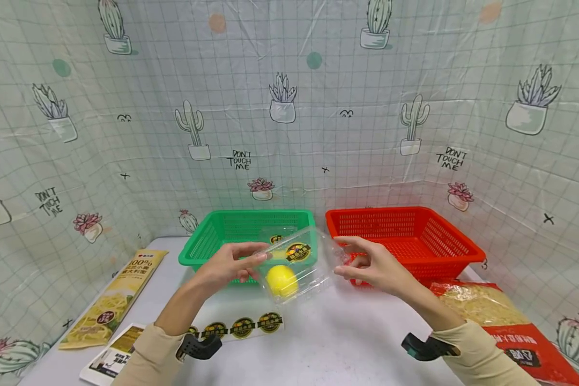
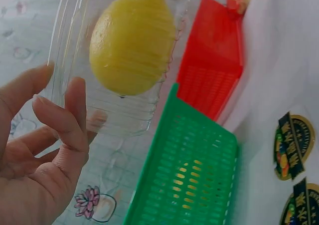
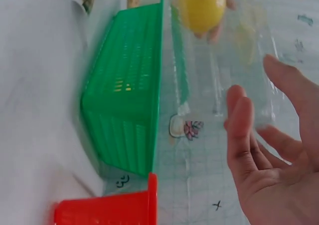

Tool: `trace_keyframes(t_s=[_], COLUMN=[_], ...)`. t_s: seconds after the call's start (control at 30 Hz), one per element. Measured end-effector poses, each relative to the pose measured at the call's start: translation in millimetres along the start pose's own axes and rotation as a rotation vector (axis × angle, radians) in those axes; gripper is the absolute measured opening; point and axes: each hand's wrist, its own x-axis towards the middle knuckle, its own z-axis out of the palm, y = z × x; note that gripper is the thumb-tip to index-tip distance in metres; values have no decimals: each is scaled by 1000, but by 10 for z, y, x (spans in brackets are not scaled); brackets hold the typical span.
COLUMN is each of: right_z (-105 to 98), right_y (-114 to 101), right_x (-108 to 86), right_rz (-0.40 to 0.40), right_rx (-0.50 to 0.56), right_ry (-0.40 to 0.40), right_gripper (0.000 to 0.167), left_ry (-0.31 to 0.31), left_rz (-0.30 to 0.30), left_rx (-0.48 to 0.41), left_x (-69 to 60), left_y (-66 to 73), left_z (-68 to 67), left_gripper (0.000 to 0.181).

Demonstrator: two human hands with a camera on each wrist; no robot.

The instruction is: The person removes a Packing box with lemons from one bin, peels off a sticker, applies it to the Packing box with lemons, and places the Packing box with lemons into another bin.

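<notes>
A clear plastic clamshell box (image 1: 313, 271) is held tilted above the table, in front of the baskets. Inside it, toward the left end, lies a yellow lemon (image 1: 282, 282). A dark round sticker (image 1: 298, 252) shows on the box. My left hand (image 1: 231, 264) grips the left end, thumb on one side and fingers on the other, as the left wrist view shows. At the opposite end my right hand (image 1: 373, 266) holds the edge between thumb and fingers; the box is blurred in the right wrist view (image 3: 274, 150).
A green basket (image 1: 193, 252) holding another stickered clear box stands behind, with a red basket (image 1: 444, 261) to its right. A sticker sheet (image 1: 242, 328) lies in front. Yellow noodle pack (image 1: 113, 300) and white printed card (image 1: 111, 356) are left; a red pasta bag (image 1: 511, 327) is right.
</notes>
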Motion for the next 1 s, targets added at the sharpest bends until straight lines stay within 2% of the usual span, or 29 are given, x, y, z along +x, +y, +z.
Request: trace_keyframes(t_s=[0.27,0.47,0.67,0.87,1.0], right_z=[229,431,654,919,1058], right_y=[-65,-129,-159,-183,-214], right_x=[440,731,965,1143,1200], right_rz=[-27,-11,55,36,30], right_rx=[141,152,120,150,184], right_ry=[117,188,182,247,196], right_gripper=[64,67,69,60,55], left_ry=[55,145,231,312,366], left_rz=[11,11,36,27,19], left_rx=[-96,-141,-184,-208,-216], left_x=[-82,-95,-116,-135,-111], left_y=[50,30,24,-16,-65], left_z=[-174,-291,-377,-428,-465], left_gripper=[57,59,60,64,65])
